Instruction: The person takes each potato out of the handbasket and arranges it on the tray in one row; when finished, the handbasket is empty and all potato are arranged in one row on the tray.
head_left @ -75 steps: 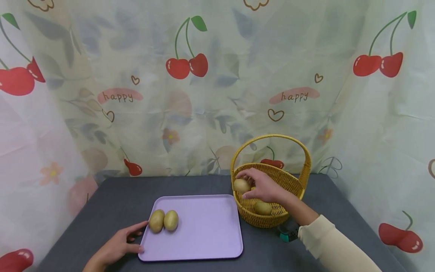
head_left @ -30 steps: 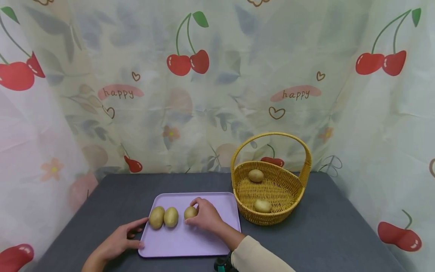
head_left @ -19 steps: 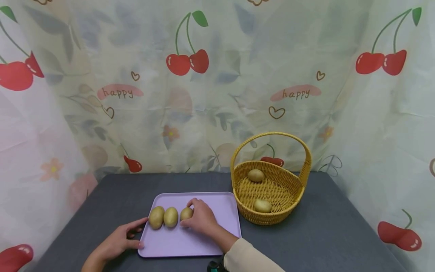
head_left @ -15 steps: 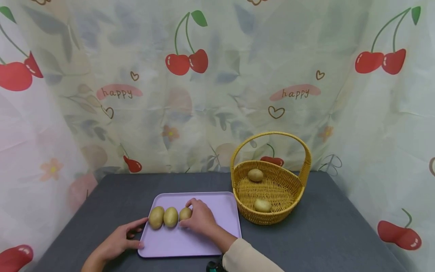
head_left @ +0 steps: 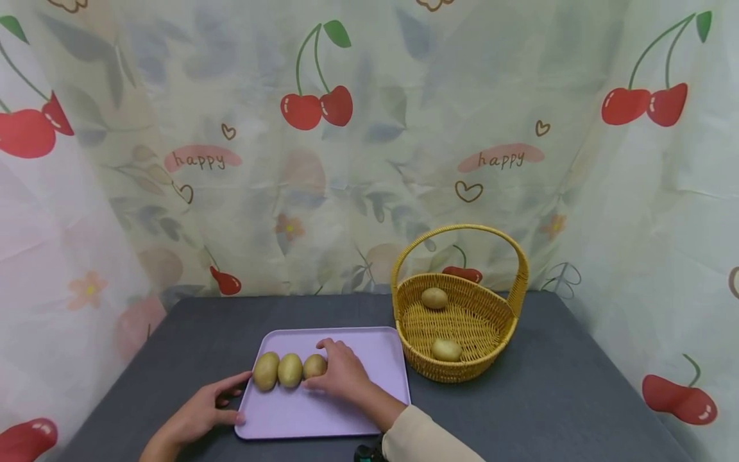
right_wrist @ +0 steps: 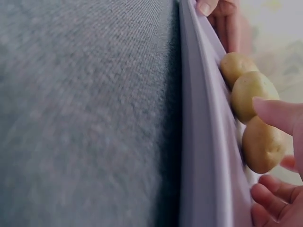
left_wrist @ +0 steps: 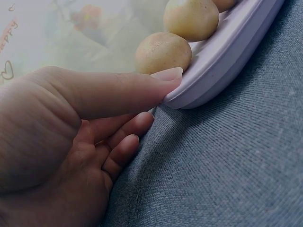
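Observation:
On the lavender tray (head_left: pixel 317 420), three potatoes stand side by side in a row: one at the left (head_left: pixel 266 371), one in the middle (head_left: pixel 290 370) and one at the right (head_left: pixel 314 366). My right hand (head_left: pixel 344 372) is around the right-hand potato, its thumb and fingers spread. In the right wrist view the fingertips (right_wrist: pixel 260 189) stand apart from that potato (right_wrist: pixel 262 144). My left hand (head_left: pixel 199 410) rests at the tray's left edge. Seen from the left wrist, its straight thumb (left_wrist: pixel 128 90) touches the rim near the corner.
A wicker basket (head_left: pixel 418 366) with a tall arched handle stands right of the tray, near its right edge. Inside lie a potato at the back (head_left: pixel 434 298) and one at the front (head_left: pixel 446 350). A dark cloth (head_left: pixel 537 372) covers the table, and a cherry-patterned curtain (head_left: pixel 369 160) hangs behind.
My right hand has carried a potato from the basket to the tray and slid it left against the middle one. Its fingers have now loosened from it. The left hand has stayed put.

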A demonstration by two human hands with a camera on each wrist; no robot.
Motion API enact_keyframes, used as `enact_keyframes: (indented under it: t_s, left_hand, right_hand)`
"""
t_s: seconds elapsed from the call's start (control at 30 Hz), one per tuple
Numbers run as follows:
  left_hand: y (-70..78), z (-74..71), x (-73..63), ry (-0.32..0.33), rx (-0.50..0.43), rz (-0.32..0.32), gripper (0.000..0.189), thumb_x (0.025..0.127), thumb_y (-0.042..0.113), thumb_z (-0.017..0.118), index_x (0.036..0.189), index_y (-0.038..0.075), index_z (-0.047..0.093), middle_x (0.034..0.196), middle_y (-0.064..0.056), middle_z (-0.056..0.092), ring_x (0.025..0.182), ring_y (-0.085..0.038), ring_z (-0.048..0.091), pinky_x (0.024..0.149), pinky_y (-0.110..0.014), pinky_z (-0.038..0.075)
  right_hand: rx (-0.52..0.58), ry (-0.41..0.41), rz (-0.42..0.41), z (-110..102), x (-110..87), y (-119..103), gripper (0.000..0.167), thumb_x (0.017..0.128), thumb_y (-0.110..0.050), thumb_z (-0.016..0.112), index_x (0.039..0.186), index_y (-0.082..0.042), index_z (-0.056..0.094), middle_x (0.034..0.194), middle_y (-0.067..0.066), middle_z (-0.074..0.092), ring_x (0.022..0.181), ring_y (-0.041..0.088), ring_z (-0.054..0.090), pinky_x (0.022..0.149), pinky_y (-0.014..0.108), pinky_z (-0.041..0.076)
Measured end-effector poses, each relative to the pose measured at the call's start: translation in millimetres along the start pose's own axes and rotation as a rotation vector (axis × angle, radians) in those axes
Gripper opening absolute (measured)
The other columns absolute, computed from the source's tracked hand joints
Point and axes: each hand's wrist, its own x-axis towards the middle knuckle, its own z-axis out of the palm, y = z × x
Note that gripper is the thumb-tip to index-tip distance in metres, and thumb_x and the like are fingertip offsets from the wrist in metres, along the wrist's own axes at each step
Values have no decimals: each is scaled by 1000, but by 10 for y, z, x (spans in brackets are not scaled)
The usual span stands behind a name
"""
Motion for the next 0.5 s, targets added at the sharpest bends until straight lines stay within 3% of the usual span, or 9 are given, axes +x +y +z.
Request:
enact_keyframes:
  t_s: [0.27, 0.5]
  left_hand:
    - [27, 4, -5, -5, -4, 0, 76, 79, 21, 80, 141, -6, 44, 130, -26, 53, 111, -38, 52, 82, -32, 44]
    - [12, 2, -5, -1, -1, -3, 76, 79, 21, 80, 141, -6, 44, 130, -26, 53, 111, -38, 52, 83, -33, 45]
  right_hand:
    - [-36, -56, -19, -252, -151, 54, 72, 69, -36, 87, 129, -12, 56, 91, -1, 54, 82, 13, 51, 70, 29, 43]
    - [-11, -198, -105, -770, -278, 20, 56, 79, -30, 80, 127, -14, 58, 110, 5, 59, 98, 18, 58, 80, 31, 46]
